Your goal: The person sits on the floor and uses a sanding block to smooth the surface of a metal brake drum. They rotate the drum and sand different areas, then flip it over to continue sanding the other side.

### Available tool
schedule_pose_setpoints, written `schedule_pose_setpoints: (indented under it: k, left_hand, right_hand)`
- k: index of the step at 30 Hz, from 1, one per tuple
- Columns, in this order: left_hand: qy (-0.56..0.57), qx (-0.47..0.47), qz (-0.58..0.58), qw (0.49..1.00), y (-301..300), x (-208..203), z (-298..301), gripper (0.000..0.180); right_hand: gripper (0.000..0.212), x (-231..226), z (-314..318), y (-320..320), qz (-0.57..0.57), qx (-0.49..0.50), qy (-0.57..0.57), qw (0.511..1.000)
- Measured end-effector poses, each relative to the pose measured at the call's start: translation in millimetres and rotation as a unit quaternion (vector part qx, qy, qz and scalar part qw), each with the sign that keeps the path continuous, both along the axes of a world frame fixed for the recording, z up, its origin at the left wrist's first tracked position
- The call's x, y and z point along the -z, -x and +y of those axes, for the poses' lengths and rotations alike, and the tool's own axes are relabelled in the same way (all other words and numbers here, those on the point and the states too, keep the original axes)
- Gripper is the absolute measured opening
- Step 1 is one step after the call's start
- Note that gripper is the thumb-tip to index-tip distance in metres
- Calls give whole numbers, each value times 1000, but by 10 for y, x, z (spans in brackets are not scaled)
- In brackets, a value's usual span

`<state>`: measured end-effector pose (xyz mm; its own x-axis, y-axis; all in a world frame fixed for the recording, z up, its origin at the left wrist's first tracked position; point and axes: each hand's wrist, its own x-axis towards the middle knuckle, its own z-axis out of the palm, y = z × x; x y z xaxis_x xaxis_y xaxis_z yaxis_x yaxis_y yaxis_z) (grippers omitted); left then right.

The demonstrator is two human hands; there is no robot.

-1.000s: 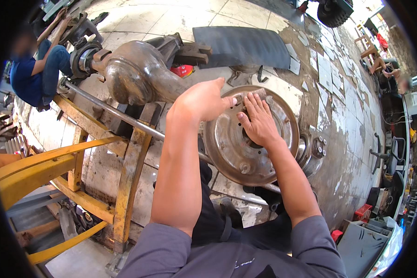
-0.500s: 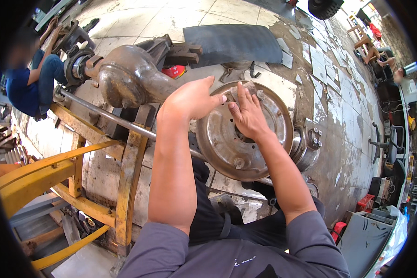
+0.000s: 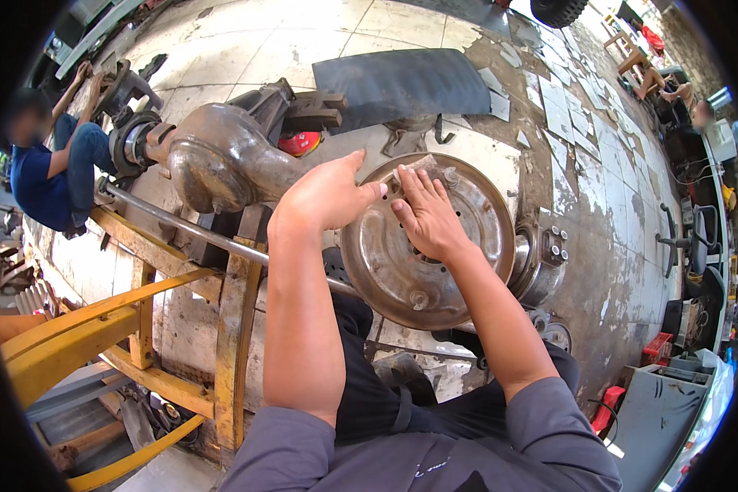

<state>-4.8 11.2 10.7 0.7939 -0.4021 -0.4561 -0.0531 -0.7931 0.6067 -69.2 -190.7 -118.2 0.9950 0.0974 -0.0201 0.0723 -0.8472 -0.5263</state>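
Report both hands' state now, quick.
Left hand: by the brake backing plate; whether it grips cannot be told.
Right hand: open, palm-down over the plate.

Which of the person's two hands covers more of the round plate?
The right hand: it spreads across the round plate, while the left hand lies mostly outside it in this view.

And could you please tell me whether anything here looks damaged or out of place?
Yes: at upper right, beyond the round metal plate, the floor tiles look broken, with jagged, separated pieces and dirty gaps between them.
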Motion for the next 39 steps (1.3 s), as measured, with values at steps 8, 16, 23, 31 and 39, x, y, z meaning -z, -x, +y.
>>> schedule_pose_setpoints:
  k: [8,16,23,31,39]
  left_hand:
    - [7,-2,-28,1000,4,88,39,75]
    - [11,9,-39,999,-4,78,-30,75]
    - [16,-15,-22,1000,-51,68,50,77]
    - [27,-7,-8,1000,-29,126,74,78]
    - [28,-10,-25,999,-18,26,30,76]
  right_hand:
    - [78,-11,16,-49,1,2,-3,1000]
    - [73,-43,29,-73,18,6,-21,1000]
    - [72,-68,-138,146,24,-31,-62,997]
    - [74,-66,12,-35,26,-31,4,999]
    - [74,-12,-21,-26,-2,-21,56,998]
